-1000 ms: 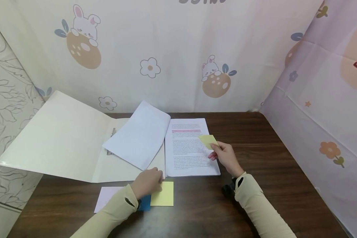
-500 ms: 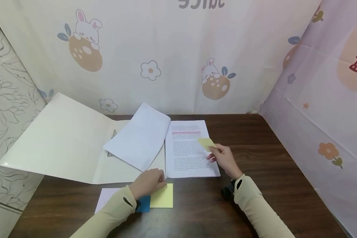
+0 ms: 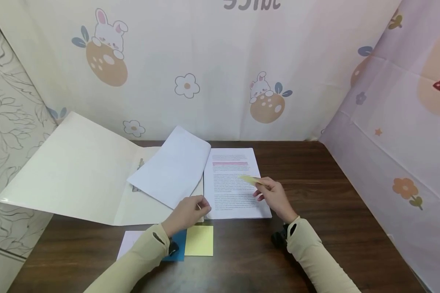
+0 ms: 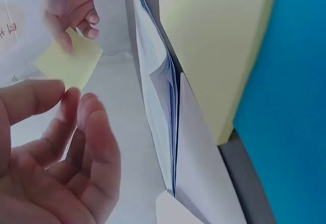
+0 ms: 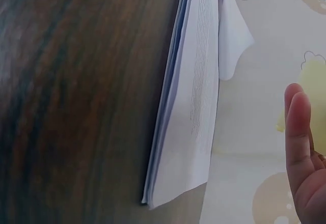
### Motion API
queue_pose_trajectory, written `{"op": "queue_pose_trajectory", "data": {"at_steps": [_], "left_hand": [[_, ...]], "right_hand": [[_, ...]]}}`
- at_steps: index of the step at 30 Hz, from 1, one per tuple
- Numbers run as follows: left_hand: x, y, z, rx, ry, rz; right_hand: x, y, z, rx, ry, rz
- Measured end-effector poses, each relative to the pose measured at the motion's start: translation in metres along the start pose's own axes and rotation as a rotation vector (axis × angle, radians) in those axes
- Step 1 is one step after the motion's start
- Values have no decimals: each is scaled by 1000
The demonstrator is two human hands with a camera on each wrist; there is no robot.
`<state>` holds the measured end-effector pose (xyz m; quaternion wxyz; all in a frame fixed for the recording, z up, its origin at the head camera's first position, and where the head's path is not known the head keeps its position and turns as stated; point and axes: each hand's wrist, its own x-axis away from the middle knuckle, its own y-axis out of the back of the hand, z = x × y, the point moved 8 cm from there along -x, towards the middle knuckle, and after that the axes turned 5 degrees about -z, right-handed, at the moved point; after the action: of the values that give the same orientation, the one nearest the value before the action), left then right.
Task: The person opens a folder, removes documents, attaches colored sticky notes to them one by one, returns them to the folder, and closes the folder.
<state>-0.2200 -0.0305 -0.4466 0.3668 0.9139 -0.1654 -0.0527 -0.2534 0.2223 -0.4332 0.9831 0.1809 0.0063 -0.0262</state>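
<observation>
My right hand pinches a yellow sticky note between thumb and fingers, above the right part of the printed pages. The note is tilted nearly edge-on in the head view; its flat face shows in the left wrist view. My left hand is over the lower left corner of the pages, fingers loosely curled and thumb tip close to the index tip, with nothing seen between them. Just below it, a yellow sticky pad lies on the table.
An open white folder spreads out at the left. Over its right side and the pages' left edge lies a turned-back sheet. A blue pad and a lilac one lie partly under my left arm. Printed curtains stand behind.
My left hand has lifted off the yellow sticky pad and moved up to the bottom edge of the pages. The note in my right hand has tipped towards edge-on and lower.
</observation>
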Motion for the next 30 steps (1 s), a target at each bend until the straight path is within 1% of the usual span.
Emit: {"op": "queue_pose_trajectory", "data": {"at_steps": [5, 11, 15, 20, 26, 30], "left_hand": [[-5, -1, -1, 26, 9, -18], [-11, -4, -8, 46, 10, -30], [-15, -5, -13, 65, -10, -34], [-19, -7, -15, 72, -25, -51], [-25, -10, -20, 85, -33, -63], [-29, -11, -27, 126, -28, -81]], "right_hand": [[2, -4, 1, 43, 31, 14], [5, -10, 6, 82, 70, 27], [7, -14, 8, 75, 84, 44], [9, -19, 7, 69, 90, 53], [11, -28, 10, 65, 136, 68], [15, -36, 13, 61, 173, 99]]}}
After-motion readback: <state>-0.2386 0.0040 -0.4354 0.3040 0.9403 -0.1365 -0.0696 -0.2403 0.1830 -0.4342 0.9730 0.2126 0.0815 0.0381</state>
